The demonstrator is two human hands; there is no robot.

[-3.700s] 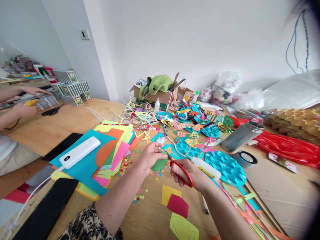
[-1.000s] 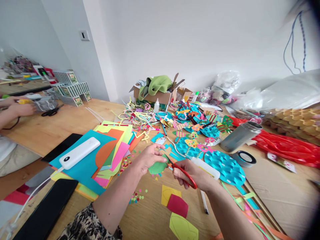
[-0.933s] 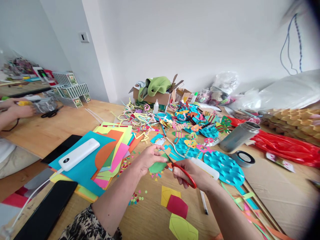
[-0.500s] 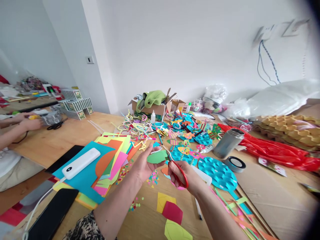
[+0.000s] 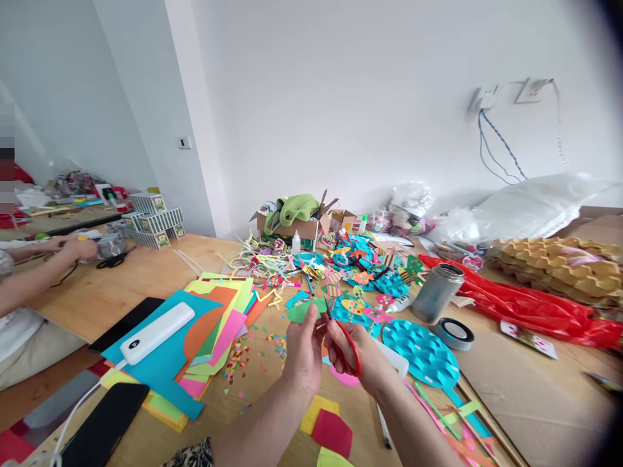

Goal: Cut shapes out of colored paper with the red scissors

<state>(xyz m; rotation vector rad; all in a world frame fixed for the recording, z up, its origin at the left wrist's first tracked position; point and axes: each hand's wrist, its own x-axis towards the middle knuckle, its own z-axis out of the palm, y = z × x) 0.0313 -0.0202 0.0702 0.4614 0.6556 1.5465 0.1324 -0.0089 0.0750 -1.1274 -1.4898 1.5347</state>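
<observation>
Near the middle of the view, my left hand (image 5: 304, 347) pinches a piece of green paper (image 5: 300, 312) with a curved edge. My right hand (image 5: 353, 347) grips scissors (image 5: 354, 363) by their red handles. The blades point away from me and meet the right end of the green paper; my fingers partly hide them. Both hands are held close together above the table. Below them lie a yellow paper piece (image 5: 315, 414), a dark red paper piece (image 5: 333, 433) and a yellow-green one (image 5: 333, 458). Small confetti-like paper bits (image 5: 238, 363) are scattered to the left.
At left are stacked coloured sheets (image 5: 219, 305), a white power bank (image 5: 158, 332) and a black phone (image 5: 104, 425). A metal flask (image 5: 438, 292) and blue egg-tray discs (image 5: 421, 353) stand right. Paper fish and craft pieces (image 5: 360, 259) pile up behind. A co-worker's hands (image 5: 80, 248) are far left.
My left hand has turned and moved right, closer to the scissors, with its thumb now over the green paper. The camera view has tilted up slightly. The scissors stay in my right hand.
</observation>
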